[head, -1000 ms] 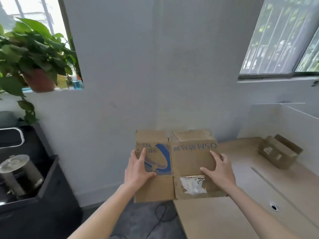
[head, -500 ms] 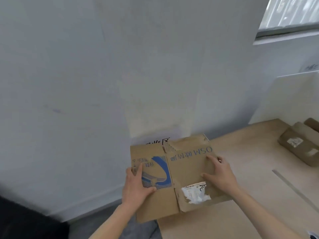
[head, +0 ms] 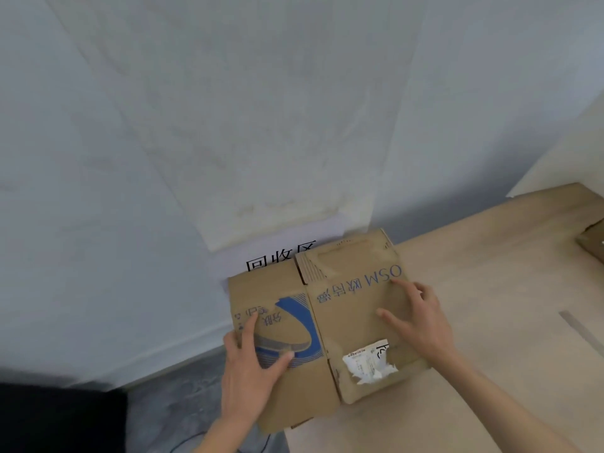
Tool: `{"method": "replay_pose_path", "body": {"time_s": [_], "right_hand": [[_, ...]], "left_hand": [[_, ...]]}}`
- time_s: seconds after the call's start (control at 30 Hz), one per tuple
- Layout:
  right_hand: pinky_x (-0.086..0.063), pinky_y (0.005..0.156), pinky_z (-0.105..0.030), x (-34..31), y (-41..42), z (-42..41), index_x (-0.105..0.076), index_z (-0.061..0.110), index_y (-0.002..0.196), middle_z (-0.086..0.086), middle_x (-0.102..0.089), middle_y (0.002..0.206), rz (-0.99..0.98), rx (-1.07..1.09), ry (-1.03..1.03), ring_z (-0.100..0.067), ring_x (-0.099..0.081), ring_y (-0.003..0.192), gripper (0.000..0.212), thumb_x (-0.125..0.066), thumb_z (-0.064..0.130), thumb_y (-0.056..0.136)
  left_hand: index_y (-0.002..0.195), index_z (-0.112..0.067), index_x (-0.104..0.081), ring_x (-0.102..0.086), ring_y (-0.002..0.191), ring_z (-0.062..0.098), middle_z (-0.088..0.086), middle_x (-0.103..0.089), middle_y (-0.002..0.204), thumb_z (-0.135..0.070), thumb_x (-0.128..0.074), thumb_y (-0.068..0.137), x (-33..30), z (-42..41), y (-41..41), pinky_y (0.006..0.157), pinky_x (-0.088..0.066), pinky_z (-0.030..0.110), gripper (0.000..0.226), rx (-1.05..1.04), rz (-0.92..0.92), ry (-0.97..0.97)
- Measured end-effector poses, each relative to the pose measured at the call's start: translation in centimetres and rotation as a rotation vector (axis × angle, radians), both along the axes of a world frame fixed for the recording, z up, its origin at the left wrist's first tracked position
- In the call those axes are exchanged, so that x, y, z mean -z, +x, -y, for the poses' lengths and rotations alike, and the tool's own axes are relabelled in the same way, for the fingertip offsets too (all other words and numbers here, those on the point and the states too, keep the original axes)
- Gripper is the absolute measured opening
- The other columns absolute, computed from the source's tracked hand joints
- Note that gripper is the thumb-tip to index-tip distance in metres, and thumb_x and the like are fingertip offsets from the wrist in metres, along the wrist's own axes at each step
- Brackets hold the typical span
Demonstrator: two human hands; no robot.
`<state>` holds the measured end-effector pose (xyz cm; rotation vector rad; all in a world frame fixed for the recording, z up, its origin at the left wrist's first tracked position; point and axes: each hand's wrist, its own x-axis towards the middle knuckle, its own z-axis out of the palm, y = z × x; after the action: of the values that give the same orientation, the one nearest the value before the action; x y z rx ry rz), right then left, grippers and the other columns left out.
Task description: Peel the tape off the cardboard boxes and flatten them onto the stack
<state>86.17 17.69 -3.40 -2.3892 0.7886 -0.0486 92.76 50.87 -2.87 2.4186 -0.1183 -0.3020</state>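
A flattened brown cardboard box (head: 346, 318) with blue print and a torn white label (head: 369, 364) lies on the left corner of the wooden table (head: 490, 289), with its left part overhanging the floor. My left hand (head: 251, 364) holds that part: index finger and thumb lie on top, and the other fingers bend over the left edge. My right hand (head: 421, 318) presses flat on the right half with straight, spread fingers. No tape strip is visible on the top face.
A white paper sign (head: 281, 259) with black characters leans on the wall just behind the box. Another cardboard box (head: 591, 246) shows at the right edge. A dark object (head: 58, 420) sits at the lower left, and a cable (head: 183, 446) lies on the grey floor.
The view has swung down and to the right, losing the plant and windows. The flattened box has come down towards the table corner in front of the sign, with both hands still on it.
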Motion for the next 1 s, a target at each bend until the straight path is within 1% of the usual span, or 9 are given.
{"method": "replay_pose_path", "body": {"time_s": [0.1,0.2,0.33,0.5,0.67,0.8,0.9,0.97,1.0], "right_hand": [[-0.049,0.092,-0.037,-0.4,0.6,0.2,-0.041,0.048,0.145,0.005,-0.043,0.137,0.047,0.006,-0.03,-0.019,-0.048,0.125,0.075,-0.077,0.058,0.08],[-0.049,0.092,-0.038,-1.0,1.0,0.6,-0.037,0.049,0.149,0.007,-0.044,0.138,0.051,-0.021,-0.054,-0.018,-0.046,0.128,0.08,-0.076,0.059,0.08],[-0.05,0.093,-0.039,-1.7,0.1,1.0,-0.039,0.05,0.148,0.007,-0.045,0.138,0.021,-0.031,-0.069,-0.018,-0.045,0.131,0.076,-0.074,0.061,0.081],[-0.05,0.096,-0.04,-1.7,-0.7,1.2,-0.039,0.049,0.149,0.006,-0.042,0.144,-0.013,-0.047,-0.08,-0.019,-0.044,0.133,0.077,-0.073,0.06,0.081],[-0.043,0.105,-0.039,-0.2,0.5,0.6,-0.029,0.047,0.155,0.003,-0.032,0.154,-0.178,-0.142,-0.166,-0.022,-0.037,0.139,0.08,-0.065,0.064,0.085],[-0.042,0.107,-0.044,2.1,0.7,0.4,-0.026,0.048,0.155,0.002,-0.027,0.159,-0.29,-0.091,-0.06,-0.026,-0.035,0.141,0.082,-0.065,0.061,0.085],[-0.044,0.106,-0.045,3.1,0.9,0.6,-0.026,0.047,0.155,0.002,-0.028,0.159,-0.283,-0.075,-0.057,-0.026,-0.035,0.141,0.08,-0.063,0.062,0.085],[-0.045,0.104,-0.045,3.7,0.8,0.7,-0.027,0.046,0.155,0.003,-0.027,0.159,-0.276,-0.086,-0.058,-0.027,-0.037,0.14,0.079,-0.062,0.064,0.086],[-0.045,0.103,-0.045,4.0,0.7,0.7,-0.027,0.046,0.155,0.002,-0.027,0.159,-0.273,-0.094,-0.066,-0.028,-0.037,0.139,0.078,-0.061,0.065,0.087]], "left_hand": [[0.135,-0.052,-0.035,-0.055,0.092,-0.002,-0.009,-0.039,0.123,-0.064,-0.074,0.078,-1.4,0.5,2.0,0.067,-0.049,0.022,0.07,-0.076,0.038,-0.068],[0.142,-0.04,-0.043,-0.058,0.108,0.013,-0.008,-0.041,0.129,-0.056,-0.079,0.079,-2.1,1.0,4.2,0.088,-0.055,0.037,0.074,-0.123,0.041,-0.105],[0.143,-0.036,-0.05,-0.054,0.125,0.016,-0.008,-0.049,0.144,-0.043,-0.084,0.079,-2.2,1.2,3.8,0.101,-0.049,0.037,0.073,-0.146,0.079,-0.109],[0.153,-0.04,-0.038,-0.042,0.142,0.016,-0.007,-0.032,0.161,-0.046,-0.08,0.083,-1.1,0.6,2.4,0.102,-0.045,0.037,0.082,-0.105,0.002,-0.026],[0.161,-0.028,-0.022,-0.033,0.149,0.023,0.002,-0.012,0.169,-0.049,-0.071,0.09,2.2,0.2,3.2,0.111,-0.04,0.042,0.088,-0.016,-0.133,0.092],[0.162,-0.034,-0.013,-0.023,0.153,0.026,-0.002,0.008,0.17,-0.061,-0.053,0.096,3.8,0.5,3.2,0.112,-0.04,0.044,0.083,0.041,-0.14,0.173],[0.161,-0.035,-0.015,0.001,0.157,0.028,0.001,0.017,0.169,-0.066,-0.032,0.1,4.2,1.0,2.5,0.126,-0.013,0.043,0.071,0.174,0.104,0.352],[0.162,-0.036,-0.003,0.015,0.156,0.024,0.0,0.022,0.167,-0.076,-0.02,0.093,4.2,1.7,1.5,0.125,0.007,0.039,0.081,0.357,0.171,0.423],[0.16,-0.036,0.006,0.022,0.153,0.021,-0.002,0.028,0.165,-0.082,-0.023,0.088,4.4,2.2,0.9,0.123,0.014,0.038,0.09,0.425,0.146,0.44]]}}
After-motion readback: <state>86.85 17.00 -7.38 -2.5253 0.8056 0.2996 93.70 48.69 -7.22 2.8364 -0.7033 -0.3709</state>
